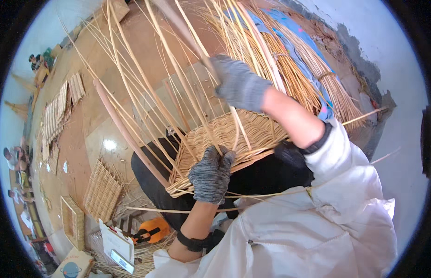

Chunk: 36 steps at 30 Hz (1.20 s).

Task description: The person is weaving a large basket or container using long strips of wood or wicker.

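Observation:
Across my lap rests a part-woven wicker basket [213, 132], with long upright willow rods standing up from its edges. My left hand [210, 175], in a grey knit glove, is closed on the basket's near woven side, fingers around the base of an upright rod. Raised above the basket's far right part, my gloved right hand [241, 84] is closed around a thick stick [190, 34], smeared by motion. A thick peeled pole [127, 129] rises from the basket's left corner. Loose weaver ends trail across my lap to both sides.
Bundles of willow rods [289, 69] lie on blue cloth at the back right. On the floor at left are woven panels [102, 191], a wicker tray [72, 221], an orange tool [153, 230] and a clipboard [115, 243]. Several people sit along the far left wall.

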### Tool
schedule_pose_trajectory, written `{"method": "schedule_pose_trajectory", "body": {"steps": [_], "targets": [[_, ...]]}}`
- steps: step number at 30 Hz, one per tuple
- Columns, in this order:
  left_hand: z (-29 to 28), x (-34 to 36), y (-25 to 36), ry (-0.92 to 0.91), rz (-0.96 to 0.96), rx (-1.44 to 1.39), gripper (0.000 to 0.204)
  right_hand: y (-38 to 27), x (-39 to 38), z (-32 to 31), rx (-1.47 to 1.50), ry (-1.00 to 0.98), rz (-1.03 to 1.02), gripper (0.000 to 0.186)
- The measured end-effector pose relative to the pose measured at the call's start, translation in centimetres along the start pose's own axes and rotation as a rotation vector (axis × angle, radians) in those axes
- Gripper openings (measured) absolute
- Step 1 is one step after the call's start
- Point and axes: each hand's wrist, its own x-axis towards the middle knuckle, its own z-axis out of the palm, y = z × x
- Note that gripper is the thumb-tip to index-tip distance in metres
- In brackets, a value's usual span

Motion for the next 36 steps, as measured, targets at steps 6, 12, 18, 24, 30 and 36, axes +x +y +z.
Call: {"method": "schedule_pose_trajectory", "body": {"steps": [6,12,18,24,30,36], "targets": [[-0.1,0.7,0.2,-0.05,-0.054,0.004,0.025,-1.1,0.7,-2.4,0.31,0.079,0.497,0.017],[-0.4,0.8,1.3,-0.074,-0.153,-0.088,0.039,0.5,-17.4,-7.1,0.824,0.503,0.43,0.025],[-3.4,-5.9,5.2,0.537,0.359,-0.348,0.044,1.9,-19.5,-6.6,1.084,0.599,0.578,0.018],[2.4,0.6,4.1,0.219,0.194,-0.689,0.027,2.9,-18.8,-6.4,1.454,0.629,0.684,0.021],[2.0,3.4,5.7,-0.129,-0.067,-0.039,0.029,2.8,-19.8,-5.1,1.51,0.698,0.657,0.014],[1.7,3.4,6.2,-0.102,-0.062,0.0,0.03,-4.8,-19.7,-9.2,1.521,0.514,0.471,0.018]]}}
